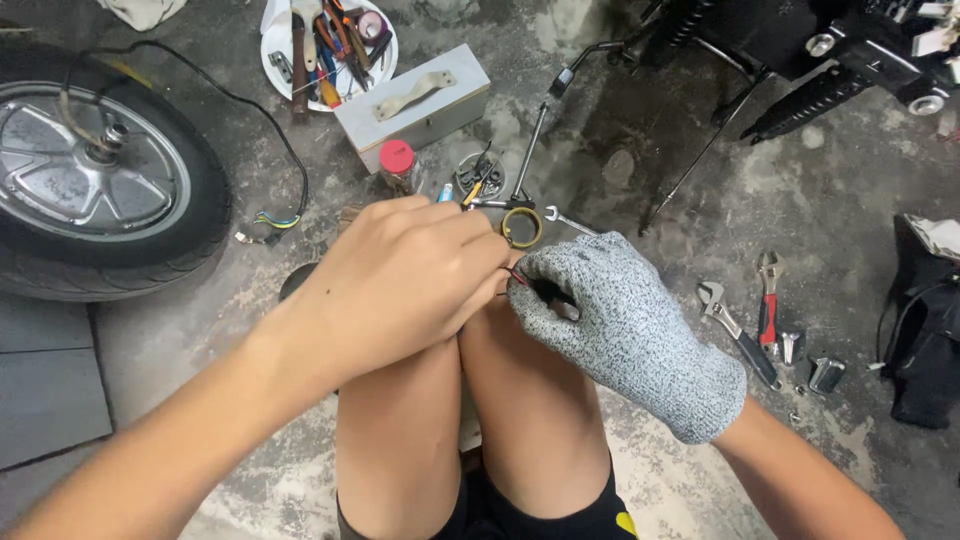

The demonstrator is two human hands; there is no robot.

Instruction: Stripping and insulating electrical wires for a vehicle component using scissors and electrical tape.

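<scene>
Your bare left hand (400, 285) and grey knit-gloved right hand (625, 325) both pinch closed on thin red and black wires (517, 276) above your knees, seemingly. Tug unevenly and the strands could snap or slip.

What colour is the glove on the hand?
The glove on the right hand is speckled grey and white, seen in the head view.

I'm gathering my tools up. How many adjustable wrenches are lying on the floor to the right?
2: a black-handled wrench just beyond the gloved right hand, and a red-handled wrench beside it, further right. More could be hidden in the tool bowl.
</scene>
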